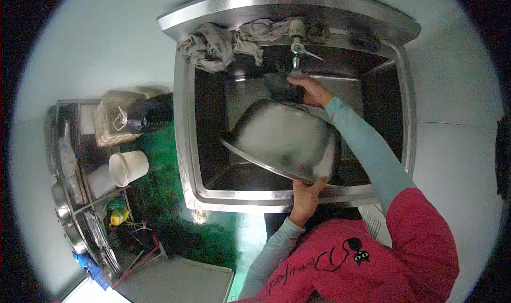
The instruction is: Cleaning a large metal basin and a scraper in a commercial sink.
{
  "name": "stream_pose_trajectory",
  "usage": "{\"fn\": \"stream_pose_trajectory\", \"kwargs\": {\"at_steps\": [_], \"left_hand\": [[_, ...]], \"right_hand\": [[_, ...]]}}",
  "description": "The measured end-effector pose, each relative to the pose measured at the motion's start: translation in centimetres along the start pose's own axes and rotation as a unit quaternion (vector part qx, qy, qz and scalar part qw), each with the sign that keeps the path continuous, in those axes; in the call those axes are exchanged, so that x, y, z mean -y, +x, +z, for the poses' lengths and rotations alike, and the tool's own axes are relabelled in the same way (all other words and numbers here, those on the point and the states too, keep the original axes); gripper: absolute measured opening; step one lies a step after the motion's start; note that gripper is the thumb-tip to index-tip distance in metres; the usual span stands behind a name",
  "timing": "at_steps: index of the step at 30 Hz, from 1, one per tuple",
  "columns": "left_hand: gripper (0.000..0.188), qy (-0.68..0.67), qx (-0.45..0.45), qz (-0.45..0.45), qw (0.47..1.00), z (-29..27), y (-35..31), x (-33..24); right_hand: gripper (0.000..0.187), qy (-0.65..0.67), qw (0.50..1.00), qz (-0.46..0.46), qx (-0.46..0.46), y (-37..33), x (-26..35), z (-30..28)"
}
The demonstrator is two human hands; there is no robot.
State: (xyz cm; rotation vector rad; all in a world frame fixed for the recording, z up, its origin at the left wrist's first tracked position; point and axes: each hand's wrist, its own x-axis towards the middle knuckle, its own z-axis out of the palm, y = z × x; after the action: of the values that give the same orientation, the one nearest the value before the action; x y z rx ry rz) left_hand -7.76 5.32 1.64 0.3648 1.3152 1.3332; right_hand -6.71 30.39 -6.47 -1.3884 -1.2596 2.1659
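Observation:
A large metal pot [282, 135] lies tilted in the stainless steel sink [187, 170], its rim slanting toward me and its rounded body toward the tap. My left hand [305, 198] is closed on the near rim, thumb over the edge. Beyond the pot, my right hand [315, 91] is just under the spout of the metal tap [298, 50]. Its fingers are curled beside a dark, blurred thing [285, 87] whose kind I cannot make out. The pot's inside is hidden.
Crumpled grey cloths [207, 47] lie on the sink's back ledge, left of the tap. To the left, a rack [88, 199] stands by the green floor [170, 212], with a wicker basket [109, 125] and a white bucket [129, 168]. A grey flat-topped surface [181, 281] is at lower left.

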Motion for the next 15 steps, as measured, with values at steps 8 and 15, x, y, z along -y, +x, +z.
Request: {"fn": "stream_pose_trajectory", "kwargs": {"at_steps": [8,15], "left_hand": [[0.05,-0.418,0.003,0.022,0.908,-8.2,4.6,-7.5],[0.033,-0.432,-0.053,-0.007,0.9,-5.7,5.6,-6.0]], "right_hand": [[0.021,-0.444,0.794,-0.359,0.208,-12.6,-0.2,3.1],[0.03,-0.511,0.704,-0.443,0.216,-13.7,0.2,6.9]]}}
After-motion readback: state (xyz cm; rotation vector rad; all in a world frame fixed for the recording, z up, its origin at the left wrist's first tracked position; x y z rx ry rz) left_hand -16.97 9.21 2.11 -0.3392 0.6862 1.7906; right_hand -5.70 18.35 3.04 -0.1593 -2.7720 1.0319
